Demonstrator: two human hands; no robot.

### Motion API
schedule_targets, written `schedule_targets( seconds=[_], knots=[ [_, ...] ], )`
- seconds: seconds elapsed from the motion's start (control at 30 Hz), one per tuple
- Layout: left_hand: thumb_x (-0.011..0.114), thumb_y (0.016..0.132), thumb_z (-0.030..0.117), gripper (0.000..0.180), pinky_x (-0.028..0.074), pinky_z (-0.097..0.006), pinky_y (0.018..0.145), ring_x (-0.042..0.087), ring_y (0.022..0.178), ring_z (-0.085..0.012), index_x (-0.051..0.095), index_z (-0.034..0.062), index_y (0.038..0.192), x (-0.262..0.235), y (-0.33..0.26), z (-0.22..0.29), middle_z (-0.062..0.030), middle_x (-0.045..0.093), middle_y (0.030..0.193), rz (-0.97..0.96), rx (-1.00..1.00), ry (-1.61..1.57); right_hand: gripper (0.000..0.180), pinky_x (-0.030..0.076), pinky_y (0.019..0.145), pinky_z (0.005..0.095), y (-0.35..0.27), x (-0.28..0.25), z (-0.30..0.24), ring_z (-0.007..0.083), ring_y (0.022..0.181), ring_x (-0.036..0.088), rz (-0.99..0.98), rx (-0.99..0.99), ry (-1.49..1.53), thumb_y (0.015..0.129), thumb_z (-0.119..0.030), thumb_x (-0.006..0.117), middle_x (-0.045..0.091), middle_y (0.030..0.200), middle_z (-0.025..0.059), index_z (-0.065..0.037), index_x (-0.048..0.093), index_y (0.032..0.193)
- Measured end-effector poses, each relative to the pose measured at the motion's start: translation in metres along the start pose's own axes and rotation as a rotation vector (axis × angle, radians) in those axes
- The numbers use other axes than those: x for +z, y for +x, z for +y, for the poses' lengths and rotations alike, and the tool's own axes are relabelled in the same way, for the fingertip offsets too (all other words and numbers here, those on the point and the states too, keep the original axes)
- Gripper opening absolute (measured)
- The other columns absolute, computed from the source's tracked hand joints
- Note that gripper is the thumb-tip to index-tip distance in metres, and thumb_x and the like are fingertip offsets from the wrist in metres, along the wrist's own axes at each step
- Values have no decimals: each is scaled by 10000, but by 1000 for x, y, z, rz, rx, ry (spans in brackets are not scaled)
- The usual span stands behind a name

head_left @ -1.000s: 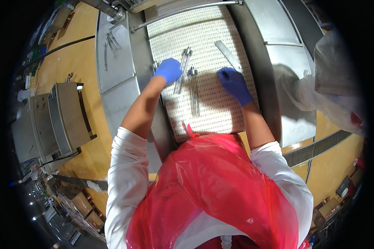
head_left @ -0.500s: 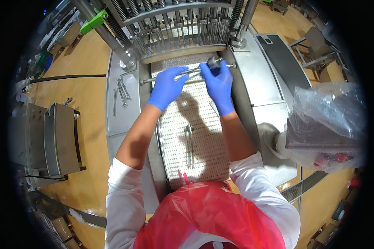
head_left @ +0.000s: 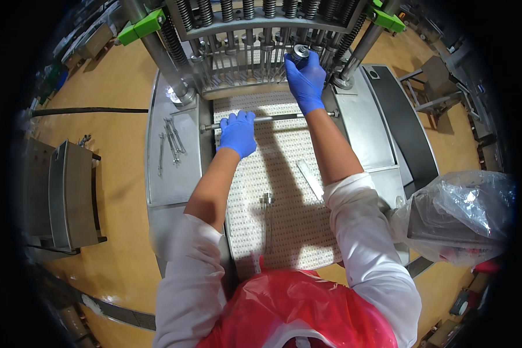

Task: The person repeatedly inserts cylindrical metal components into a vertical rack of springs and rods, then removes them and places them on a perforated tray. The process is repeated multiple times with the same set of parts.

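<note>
My left hand (head_left: 238, 134), in a blue glove, has its fingers curled over a metal crossbar (head_left: 284, 116) that spans the machine's bed. My right hand (head_left: 307, 83), also gloved in blue, is raised beyond the bar near the spring-loaded needle head (head_left: 265, 37). It grips a dark cylinder with a shiny metal end (head_left: 300, 53); what kind of thing it is I cannot make out. Between my forearms, a needle set with a metal collar (head_left: 267, 199) lies on the white patterned belt (head_left: 252, 174). A flat, pale strip (head_left: 310, 180) rests beside my right forearm.
Several loose metal needles (head_left: 171, 139) lie on the left steel ledge. Two upright posts with green clamps (head_left: 142, 28) flank the needle head. A plastic-wrapped unit (head_left: 458, 214) stands at right, and a steel cabinet (head_left: 75, 194) at left, on the yellow floor.
My right hand has moved forward off the bar, carrying the cylinder toward the needle head. My left hand has shifted slightly nearer me and stays at the bar. The view has shifted.
</note>
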State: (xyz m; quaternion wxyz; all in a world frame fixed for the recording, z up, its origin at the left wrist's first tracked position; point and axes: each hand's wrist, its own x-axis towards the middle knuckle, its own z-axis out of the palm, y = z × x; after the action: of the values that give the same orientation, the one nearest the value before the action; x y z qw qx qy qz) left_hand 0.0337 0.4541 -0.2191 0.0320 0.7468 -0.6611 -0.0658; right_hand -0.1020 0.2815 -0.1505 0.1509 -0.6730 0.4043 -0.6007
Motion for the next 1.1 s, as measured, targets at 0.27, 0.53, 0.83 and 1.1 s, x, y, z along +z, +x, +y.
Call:
schedule_targets(
  seconds=[0.27, 0.53, 0.83, 1.1],
  knots=[
    [701, 744, 109, 651, 304, -545, 1083, 491, 1233, -352, 484, 90, 1358, -5, 1, -5, -162, 527, 1279, -53, -3, -80, 368, 577, 730, 397, 10, 5, -13, 331, 841, 756, 6, -20, -76, 813, -267, 827, 753, 880, 184, -28, 639, 1020],
    [659, 756, 83, 640, 270, -543, 1118, 449, 1272, -354, 470, 83, 1367, -12, 2, -10, -166, 495, 1330, -118, 49, -155, 393, 556, 693, 491, 11, 15, 5, 416, 777, 711, -26, -32, -137, 826, -311, 809, 715, 788, 196, -31, 590, 995],
    [636, 763, 70, 668, 245, -555, 1148, 426, 1316, -367, 453, 88, 1405, -18, 1, -7, -160, 479, 1388, -154, 34, -160, 477, 557, 681, 500, 12, 21, 12, 434, 779, 706, -64, -59, -116, 816, -372, 822, 717, 810, 211, -29, 559, 1018],
    [766, 795, 244, 721, 313, -529, 1151, 461, 1353, -395, 461, 91, 1430, 8, 13, -19, -192, 519, 1412, -20, 133, -97, 431, 563, 715, 514, 1, -7, 1, 458, 795, 673, -92, -27, 8, 767, -200, 739, 677, 853, 233, -50, 531, 1113]
  ],
)
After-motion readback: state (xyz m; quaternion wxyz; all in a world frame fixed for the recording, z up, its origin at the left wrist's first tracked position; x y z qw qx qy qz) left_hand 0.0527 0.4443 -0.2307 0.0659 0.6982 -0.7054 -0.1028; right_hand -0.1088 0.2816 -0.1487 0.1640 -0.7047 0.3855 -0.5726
